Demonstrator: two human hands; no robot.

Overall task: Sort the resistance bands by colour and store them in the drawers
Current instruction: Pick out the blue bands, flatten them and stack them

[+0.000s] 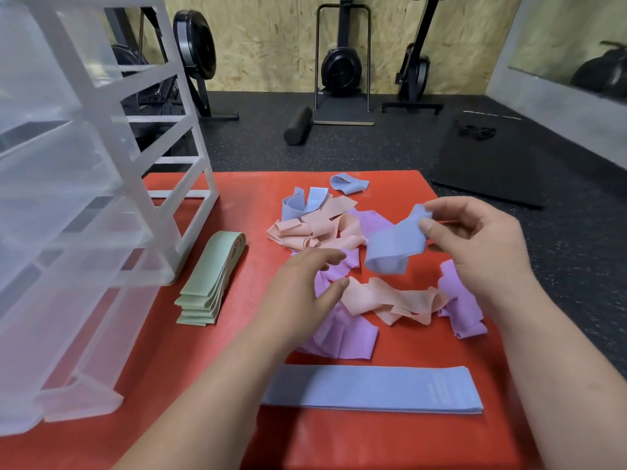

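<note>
A blue band (393,245) hangs pinched in the right hand (481,252) above the mixed pile (315,232). The left hand (302,290) hovers beside it, fingers relaxed. Flat blue bands (373,390) lie beneath both wrists, and the green stack (210,279) and drawers (84,198) sit left of the left hand.

Left of the left hand (305,283), the drawer unit (101,184) is cut off. The flat blue band (373,388) has print that seems unreadable.

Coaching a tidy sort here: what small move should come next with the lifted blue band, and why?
Probably lay the blue band, pinched by the right hand above the mixed pile, onto the flat blue stack near the person: blues already gather there, like the green stack beside the drawers.
</note>
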